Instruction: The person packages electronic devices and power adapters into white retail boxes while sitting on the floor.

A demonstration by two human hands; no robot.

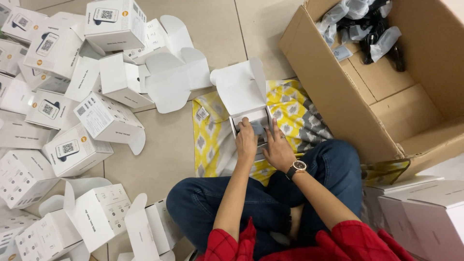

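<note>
A small white carton [247, 104] with its lid flaps raised is seen on a yellow and grey patterned cloth [290, 113] spread on the tiled floor [164, 154], just ahead of crossed legs in blue jeans. The left hand [246, 140] is pressed, fingers bent, into the carton's open mouth; the right hand [278, 147], a wristwatch [297, 167] worn above it, is laid against the carton's near edge. Whether an item is gripped inside cannot be told. Many white cartons [92, 121] are scattered to the left; a large brown cardboard box [386, 106] holding bagged dark items [367, 26] stands to the right.
</note>
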